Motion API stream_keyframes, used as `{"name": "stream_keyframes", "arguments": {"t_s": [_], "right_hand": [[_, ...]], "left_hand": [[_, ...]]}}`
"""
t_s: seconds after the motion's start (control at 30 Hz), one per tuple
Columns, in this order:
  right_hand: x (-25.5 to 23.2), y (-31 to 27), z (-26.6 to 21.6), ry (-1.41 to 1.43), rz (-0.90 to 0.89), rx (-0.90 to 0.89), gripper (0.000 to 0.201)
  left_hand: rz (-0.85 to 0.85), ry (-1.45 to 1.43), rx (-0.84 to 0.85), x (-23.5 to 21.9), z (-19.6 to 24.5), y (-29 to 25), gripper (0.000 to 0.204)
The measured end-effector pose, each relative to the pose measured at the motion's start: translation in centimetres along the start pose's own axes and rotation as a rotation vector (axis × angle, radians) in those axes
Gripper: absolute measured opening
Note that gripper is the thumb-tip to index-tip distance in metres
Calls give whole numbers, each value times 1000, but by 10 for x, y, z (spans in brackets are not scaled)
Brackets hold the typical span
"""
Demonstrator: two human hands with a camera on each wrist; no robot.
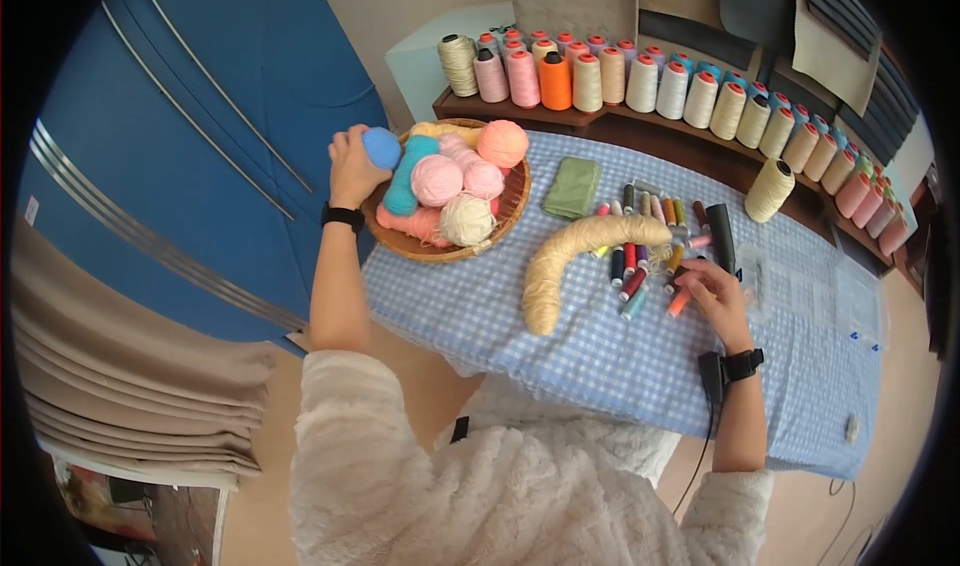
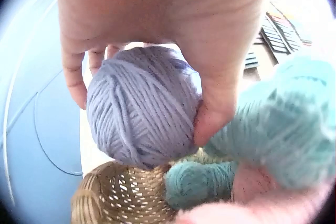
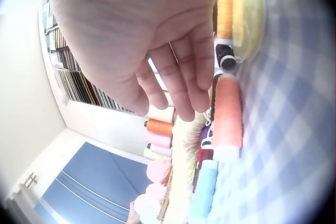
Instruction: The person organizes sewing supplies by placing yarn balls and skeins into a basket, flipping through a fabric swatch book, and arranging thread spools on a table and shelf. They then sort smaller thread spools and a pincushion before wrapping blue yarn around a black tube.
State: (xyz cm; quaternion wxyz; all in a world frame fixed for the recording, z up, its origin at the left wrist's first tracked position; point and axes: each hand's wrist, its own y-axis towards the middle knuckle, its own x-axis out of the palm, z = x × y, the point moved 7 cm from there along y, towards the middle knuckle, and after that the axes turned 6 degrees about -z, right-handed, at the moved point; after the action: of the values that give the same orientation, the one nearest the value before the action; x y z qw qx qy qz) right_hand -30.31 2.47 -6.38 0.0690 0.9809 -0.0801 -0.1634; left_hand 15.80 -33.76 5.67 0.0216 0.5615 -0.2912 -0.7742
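Observation:
At the left rim of the wicker basket (image 1: 515, 211), my left hand (image 1: 352, 171) grips a blue ball of yarn (image 1: 381, 148). The left wrist view shows thumb and fingers curled round this ball (image 2: 144, 106), held above the basket's edge. Pink, cream, peach and teal yarn (image 1: 408, 178) fills the basket. My right hand (image 1: 715, 294) hovers with loosely bent fingers over small thread spools, holding nothing. Closest to it is an orange spool (image 1: 679, 303); in the right wrist view that spool (image 3: 228, 113) lies just beyond the fingers.
A curved cream skein (image 1: 560, 261) lies mid-table beside a folded green cloth (image 1: 572, 188). Large thread cones (image 1: 556, 81) line the wooden shelf (image 1: 480, 109) behind. One cream cone (image 1: 769, 191) stands on the checked tablecloth (image 1: 470, 311). Clear plastic boxes (image 1: 800, 284) sit at right.

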Motion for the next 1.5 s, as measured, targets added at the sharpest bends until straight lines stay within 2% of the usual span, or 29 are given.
{"name": "stream_keyframes", "arguments": {"t_s": [0.07, 0.1, 0.2, 0.23, 0.33, 0.5, 0.57, 0.63, 0.67, 0.83, 0.93, 1.07, 1.1, 1.2, 1.3, 1.4, 1.5], "right_hand": [[-1, -1, 2, -7, -8, 1, 28], [-1, -1, 5, -14, -19, -2, 29], [2, 1, 6, 2, -49, 21, 30], [2, 1, 6, 11, -56, 35, 30], [3, 0, 2, 16, -45, 12, 29], [-1, 0, -2, 27, -6, -33, 26], [-2, -1, -2, 56, -18, 28, 33], [-4, -2, -2, 76, -8, -33, 44], [-5, -4, -3, 86, -2, -61, 51], [-9, -7, -26, 190, 101, -192, 83], [-12, -10, -24, 267, 127, -233, 92], [-15, -7, -25, 247, 164, -237, 90], [-15, -6, -25, 247, 176, -228, 88], [-15, -7, -24, 150, 200, -190, 85], [-18, -9, -29, 34, 233, -162, 83], [-20, -9, -27, -48, 233, -197, 85], [-18, -9, -35, -148, 264, -319, 90]], "left_hand": [[149, -41, -2, -17, -3, 3, 86], [145, -121, -83, -30, 4, 2, 88], [179, -661, -137, -38, 4, 14, 89], [120, -922, -137, -46, 30, 8, 85], [61, -1353, -57, -43, 81, 1, 80], [-237, -1773, 111, -30, 192, -27, 82], [-360, -1775, 207, -12, 234, -41, 83], [-486, -1761, 301, 7, 279, -59, 85], [-604, -1795, 327, 22, 298, -69, 84], [-1267, -1937, 146, 93, 378, -122, 77], [-1529, -1923, 131, 110, 401, -141, 77], [-1575, -1989, -21, 122, 408, -149, 72], [-1565, -1943, 25, 119, 410, -151, 74], [-1540, -1886, -22, 133, 406, -159, 88], [-1497, -1919, 161, 141, 406, -167, 81], [-1456, -1849, 70, 147, 405, -170, 89], [-1646, -1980, -80, 148, 407, -175, 88]]}}
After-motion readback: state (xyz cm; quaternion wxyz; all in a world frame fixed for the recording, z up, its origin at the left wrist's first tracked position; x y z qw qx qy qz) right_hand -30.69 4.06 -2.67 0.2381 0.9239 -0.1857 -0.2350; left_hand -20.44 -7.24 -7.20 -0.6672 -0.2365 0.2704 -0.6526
